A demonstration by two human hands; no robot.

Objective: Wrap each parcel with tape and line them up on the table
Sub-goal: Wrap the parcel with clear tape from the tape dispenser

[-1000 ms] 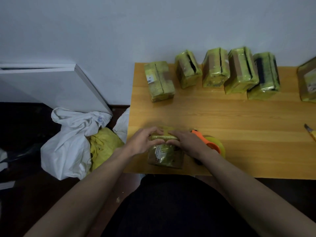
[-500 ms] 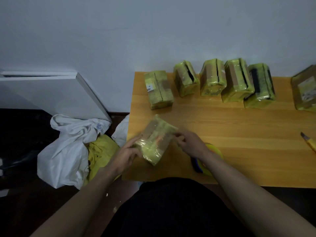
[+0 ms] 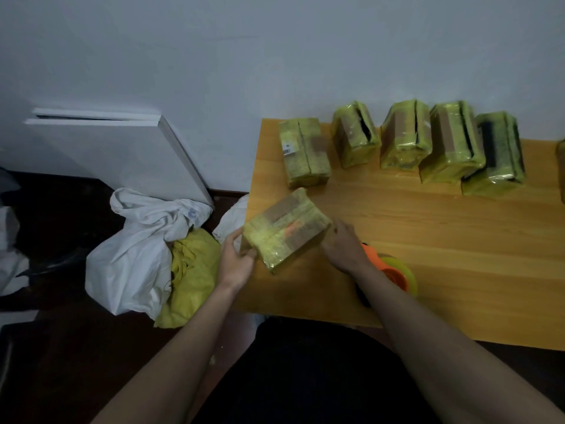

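Wooden table [image 3: 428,240], wrapped parcel [image 3: 286,229] now lifted off it and tilted, left hand [image 3: 237,261] gripping, right hand [image 3: 344,247] steadying; ready for the row.

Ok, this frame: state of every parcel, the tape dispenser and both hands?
Held parcel: taped, lifted at the table's near left corner, tilted.
Row of five parcels: taped, lined up by the wall.
Tape dispenser: lying on the table, behind the right forearm.
Left hand: grips the held parcel's near end.
Right hand: touches its right end.
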